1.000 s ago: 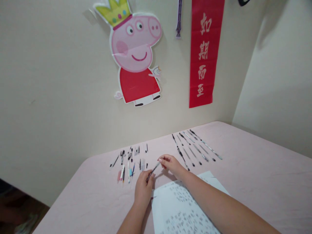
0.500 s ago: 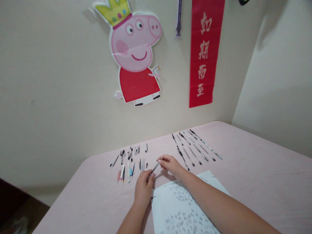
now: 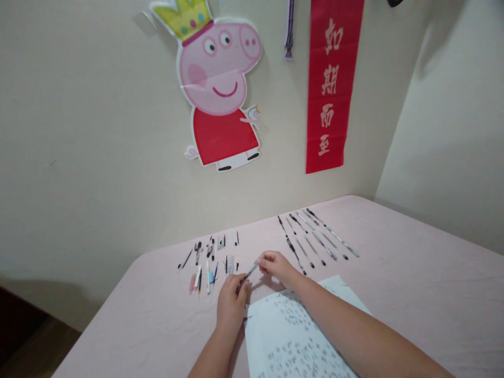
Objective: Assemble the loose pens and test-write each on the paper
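Observation:
A slim pen [image 3: 251, 271] with a clear barrel slants between my two hands, above the far left corner of the written sheets. My left hand [image 3: 233, 294] is closed round its lower, darker end. At the upper end, my right hand [image 3: 274, 266] pinches the pen between thumb and fingers. White paper [image 3: 293, 341] covered in handwriting lies under my right forearm. Just left of my hands are several pen parts, among them a white pen barrel [image 3: 208, 278], a pink piece [image 3: 192, 283] and a small black cap [image 3: 237, 266].
Several assembled pens [image 3: 315, 249] lie in two slanted rows at the back right of the pink-covered surface [image 3: 413, 283]. More black caps and refills [image 3: 198, 252] lie at the back left. Behind rises a wall with a pig cutout [image 3: 224, 136] and a red banner [image 3: 328, 126].
Both hands keep hold of the pen in nearly the same place. My right hand has shifted very slightly to the right; the laid-out pens and parts have not moved.

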The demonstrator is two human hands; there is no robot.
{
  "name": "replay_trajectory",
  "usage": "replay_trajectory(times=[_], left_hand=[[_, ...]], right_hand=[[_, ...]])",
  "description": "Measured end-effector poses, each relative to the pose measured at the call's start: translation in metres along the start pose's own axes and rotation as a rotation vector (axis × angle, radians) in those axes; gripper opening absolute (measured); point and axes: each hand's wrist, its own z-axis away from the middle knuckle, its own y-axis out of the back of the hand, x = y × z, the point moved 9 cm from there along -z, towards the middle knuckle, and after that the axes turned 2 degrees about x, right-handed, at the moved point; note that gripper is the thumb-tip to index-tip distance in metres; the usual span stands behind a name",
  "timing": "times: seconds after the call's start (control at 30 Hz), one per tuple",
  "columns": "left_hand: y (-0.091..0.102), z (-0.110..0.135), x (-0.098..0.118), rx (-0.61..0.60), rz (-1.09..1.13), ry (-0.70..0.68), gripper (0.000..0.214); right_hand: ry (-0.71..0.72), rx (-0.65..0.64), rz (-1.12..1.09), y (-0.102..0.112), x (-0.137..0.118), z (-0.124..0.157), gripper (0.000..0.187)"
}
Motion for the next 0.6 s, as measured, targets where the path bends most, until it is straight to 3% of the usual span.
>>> replay_trajectory(times=[0.37,0.6], left_hand=[[0.0059,-0.0011,-0.0061,0.078,0.027,0.021,0.024],[0.006,-0.0004,-0.0057,0.074,0.036,0.034,0.023]], right_hand=[[-0.001,-0.031,-0.103,-0.0037,-0.0051,0.0042,0.04],[-0.001,0.038,-0.049,0.0053,-0.0024,0.0008,0.034]])
